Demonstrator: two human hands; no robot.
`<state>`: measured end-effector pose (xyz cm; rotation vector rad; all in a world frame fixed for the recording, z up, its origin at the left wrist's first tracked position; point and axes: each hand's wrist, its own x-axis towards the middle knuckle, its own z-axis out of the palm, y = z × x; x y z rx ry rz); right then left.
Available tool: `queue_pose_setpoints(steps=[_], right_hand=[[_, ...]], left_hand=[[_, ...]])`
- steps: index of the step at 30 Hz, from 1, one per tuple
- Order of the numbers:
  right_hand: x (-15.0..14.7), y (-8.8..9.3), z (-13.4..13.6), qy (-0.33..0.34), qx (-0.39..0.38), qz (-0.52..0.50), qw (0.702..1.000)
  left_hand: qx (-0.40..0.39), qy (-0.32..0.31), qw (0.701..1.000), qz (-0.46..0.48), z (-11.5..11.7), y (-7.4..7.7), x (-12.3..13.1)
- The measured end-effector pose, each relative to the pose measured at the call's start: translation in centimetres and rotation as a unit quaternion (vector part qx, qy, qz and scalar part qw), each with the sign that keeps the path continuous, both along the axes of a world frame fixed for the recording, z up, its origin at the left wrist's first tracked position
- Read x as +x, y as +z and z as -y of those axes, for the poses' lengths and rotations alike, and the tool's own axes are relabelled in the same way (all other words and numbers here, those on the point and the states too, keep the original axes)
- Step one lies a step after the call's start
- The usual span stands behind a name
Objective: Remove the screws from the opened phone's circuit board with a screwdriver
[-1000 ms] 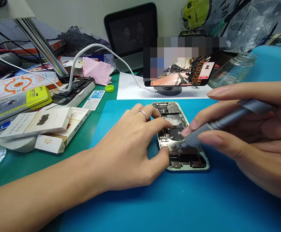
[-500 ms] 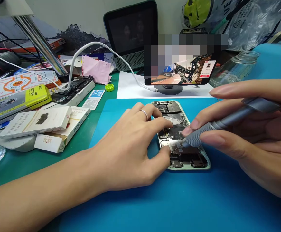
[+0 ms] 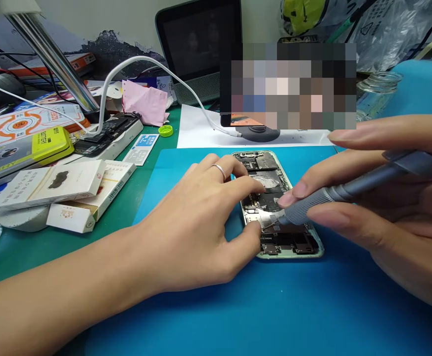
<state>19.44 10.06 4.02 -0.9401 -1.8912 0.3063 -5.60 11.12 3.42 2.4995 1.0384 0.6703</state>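
An opened phone (image 3: 275,202) with a light green frame lies on the blue mat (image 3: 267,306), its inner parts showing. My left hand (image 3: 212,217), with a ring on one finger, rests over the phone's left side; thumb and fingertips touch its edge and inner parts. My right hand (image 3: 379,212) holds a grey screwdriver (image 3: 308,205) between thumb and fingers. The thin tip of the screwdriver slants down to the left and reaches the lower left interior of the phone, close to my left thumb.
Small boxes (image 3: 52,183) and a yellow-grey battery box (image 3: 19,153) lie at the left. Behind the mat are a white cable (image 3: 141,58), a pink cloth (image 3: 145,103), a green cap (image 3: 166,130), a dark screen (image 3: 201,39) and a glass jar (image 3: 377,94).
The view has shifted slightly, so background things sit a little further left and higher. Both hands and the screwdriver keep nearly the same place at the phone.
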Motion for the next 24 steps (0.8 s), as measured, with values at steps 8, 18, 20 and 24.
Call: queue_pose_setpoints(steps=[8, 18, 20, 24], right_hand=[[-0.34, 0.47, -0.45, 0.001, -0.014, -0.037, 0.999], [-0.36, 0.44, -0.77, 0.010, -0.026, -0.056, 0.998], [-0.26, 0.42, -0.74, 0.004, -0.036, -0.054, 0.998], [0.15, 0.89, -0.60, -0.003, -0.025, -0.057, 0.998]], left_hand=[[-0.011, 0.000, 1.000, 0.005, -0.02, 0.04, 0.05], [-0.035, 0.002, 0.999, 0.002, 0.01, 0.34, 0.22], [-0.033, 0.000, 0.999, 0.005, 0.02, 0.38, 0.27], [-0.032, -0.002, 0.999, 0.020, 0.15, 0.41, 0.33]])
